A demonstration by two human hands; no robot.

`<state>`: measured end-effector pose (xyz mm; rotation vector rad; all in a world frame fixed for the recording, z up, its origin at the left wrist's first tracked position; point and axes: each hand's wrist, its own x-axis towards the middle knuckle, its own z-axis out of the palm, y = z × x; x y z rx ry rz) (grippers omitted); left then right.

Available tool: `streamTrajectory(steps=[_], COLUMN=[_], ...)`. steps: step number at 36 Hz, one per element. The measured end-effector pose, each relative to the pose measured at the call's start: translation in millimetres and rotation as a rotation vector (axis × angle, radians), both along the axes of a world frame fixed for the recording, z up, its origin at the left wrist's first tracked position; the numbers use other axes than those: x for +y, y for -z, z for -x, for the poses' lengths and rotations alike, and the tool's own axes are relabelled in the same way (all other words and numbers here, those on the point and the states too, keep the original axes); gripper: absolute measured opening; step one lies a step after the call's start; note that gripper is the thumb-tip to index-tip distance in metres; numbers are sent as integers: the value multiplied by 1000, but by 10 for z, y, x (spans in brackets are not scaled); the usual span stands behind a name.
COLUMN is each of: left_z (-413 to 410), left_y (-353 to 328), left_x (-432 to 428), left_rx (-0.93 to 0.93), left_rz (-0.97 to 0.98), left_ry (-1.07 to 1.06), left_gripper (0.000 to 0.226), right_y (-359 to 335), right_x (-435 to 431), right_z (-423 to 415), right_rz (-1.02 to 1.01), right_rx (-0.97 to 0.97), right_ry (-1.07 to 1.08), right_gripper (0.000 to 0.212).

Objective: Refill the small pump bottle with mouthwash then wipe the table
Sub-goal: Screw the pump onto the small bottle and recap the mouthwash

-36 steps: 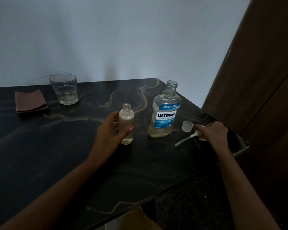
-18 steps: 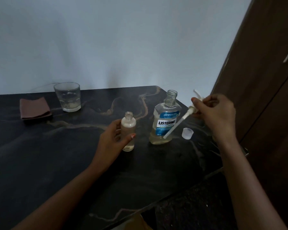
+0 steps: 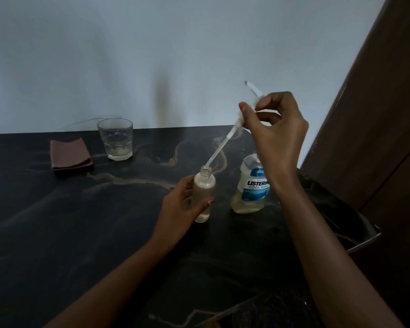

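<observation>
Left grip (image 3: 179,210) holds the small pump bottle (image 3: 204,188) steady on the counter (image 3: 81,233). Right grip (image 3: 276,136) pinches the pump (image 3: 223,145), tube aimed at its neck.

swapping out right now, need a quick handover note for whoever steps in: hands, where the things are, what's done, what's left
Left-hand grip: holds the small pump bottle upright on the table.
Right-hand grip: pinches the pump top, with its tube tip at the bottle's open neck.
The mouthwash bottle stands just right of the small one. The glass and folded brown cloth sit at the far left.
Done: the small bottle looks filled with pale liquid.
Left: feed the tube in, fasten the pump, then wipe the table with the cloth.
</observation>
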<state>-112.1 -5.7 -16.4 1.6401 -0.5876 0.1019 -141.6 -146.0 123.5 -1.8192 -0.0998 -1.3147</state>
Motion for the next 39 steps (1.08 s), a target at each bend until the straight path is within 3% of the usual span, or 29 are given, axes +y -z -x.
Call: streamTrajectory(steps=[11,28,33,39], left_z=[-11,-29,-15,-15], left_y=[3,43,28,32], left_x=[1,-26,-23,-19], left_rx=[17,3,-2,-1], left_rz=[-11,18,23,28], left_ry=[9,-49,-41,-38], left_gripper=[46,45,44,44], right_y=[255,719,813,883], right_x=[58,144,153,204], right_z=[-83,-79,-85,-100], right_rz=[150,134,79,-128], right_rx=[95,189,199,226], right_ry=[-52,-292,-314,-428], right_gripper=[23,18,24,33])
